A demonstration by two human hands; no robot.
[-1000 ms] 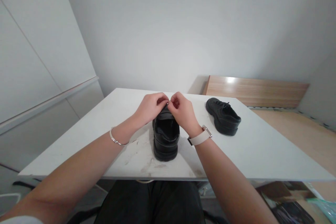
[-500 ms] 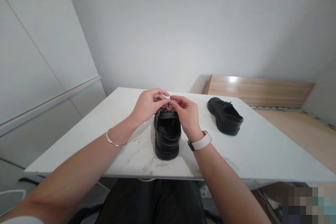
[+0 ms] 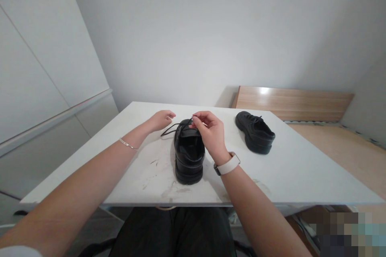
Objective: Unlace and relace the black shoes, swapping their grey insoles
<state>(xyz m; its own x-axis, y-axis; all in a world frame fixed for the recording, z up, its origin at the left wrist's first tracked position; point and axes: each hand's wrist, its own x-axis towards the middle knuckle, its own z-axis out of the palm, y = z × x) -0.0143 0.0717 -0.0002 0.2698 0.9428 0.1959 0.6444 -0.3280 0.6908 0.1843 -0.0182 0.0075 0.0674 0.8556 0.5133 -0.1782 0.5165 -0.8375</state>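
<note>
A black shoe [image 3: 189,156] stands on the white table [image 3: 301,172], heel toward me. My right hand [image 3: 209,132] hovers over its tongue, thumb and forefinger pinched on a black lace [image 3: 176,125] near the top eyelets. That lace runs out to the left across the table. My left hand [image 3: 161,119] is left of the shoe, fingers curled close to the lace's far end; whether it grips the lace is unclear. A bracelet is on my left wrist, a watch with a pale strap on my right.
A second black shoe [image 3: 255,132] lies on the table to the right, laces tied. A wooden board [image 3: 292,103] leans against the wall behind the table. White cabinet panels [image 3: 45,72] line the left side. Scuff marks [image 3: 159,176] mark the table's near edge.
My left hand has moved away from the right hand to the left, and the lace now stretches out leftward from the shoe. The right hand stays pinched above the tongue.
</note>
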